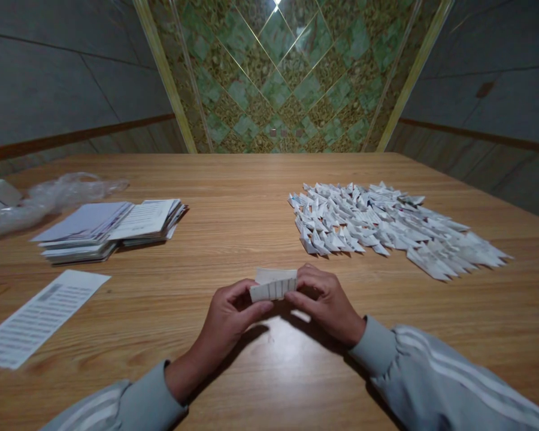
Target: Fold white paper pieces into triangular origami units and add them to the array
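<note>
Centrally, a small folded paper (273, 290) is held over the near part of the wood-grained worktop (233, 233), pinched at one end by the fingers of the left hand (227, 312) and at the other by those of the right hand (331, 304). Dark printed lines cross its pale face, too small to read. To the left lies a flat printed sheet (45, 320), its rows of text equally illegible. Beyond it are uneven paper stacks (87, 224), near a crumpled clear plastic bag (67, 193). Rightward spreads a dense cluster of pointed, boat-shaped paper folds (363, 218).
</note>
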A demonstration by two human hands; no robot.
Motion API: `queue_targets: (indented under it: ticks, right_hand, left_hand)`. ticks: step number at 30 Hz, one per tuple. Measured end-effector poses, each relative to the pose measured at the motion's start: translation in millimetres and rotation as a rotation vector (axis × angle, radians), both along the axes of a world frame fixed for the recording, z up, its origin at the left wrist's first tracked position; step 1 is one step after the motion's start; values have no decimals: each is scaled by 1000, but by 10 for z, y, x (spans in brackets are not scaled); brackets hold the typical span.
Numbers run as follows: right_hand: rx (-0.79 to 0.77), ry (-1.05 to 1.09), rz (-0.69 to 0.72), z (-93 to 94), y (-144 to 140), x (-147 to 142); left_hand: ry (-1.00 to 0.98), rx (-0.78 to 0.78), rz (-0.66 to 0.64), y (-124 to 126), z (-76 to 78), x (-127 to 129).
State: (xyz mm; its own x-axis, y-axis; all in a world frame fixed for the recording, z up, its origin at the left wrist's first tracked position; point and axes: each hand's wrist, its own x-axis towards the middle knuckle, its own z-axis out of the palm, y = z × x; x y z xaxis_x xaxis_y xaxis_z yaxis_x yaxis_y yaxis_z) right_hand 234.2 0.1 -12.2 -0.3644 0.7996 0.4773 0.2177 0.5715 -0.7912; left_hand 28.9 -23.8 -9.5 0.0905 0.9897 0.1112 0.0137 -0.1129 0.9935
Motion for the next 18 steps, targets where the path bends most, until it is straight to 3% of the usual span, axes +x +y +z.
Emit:
queue_targets:
  ticks: [6, 12, 18]
  right_hand:
    - [-142, 57, -16, -1, -31, -64]
    - [-284, 147, -106, -17, -62, -138]
    - [-325, 177, -153, -20, -86, -183]
  left_hand:
    - [61, -4, 113, 2, -36, -6]
    - [56, -48, 93, -34, -43, 10]
    - [-54, -99, 77, -57, -29, 58]
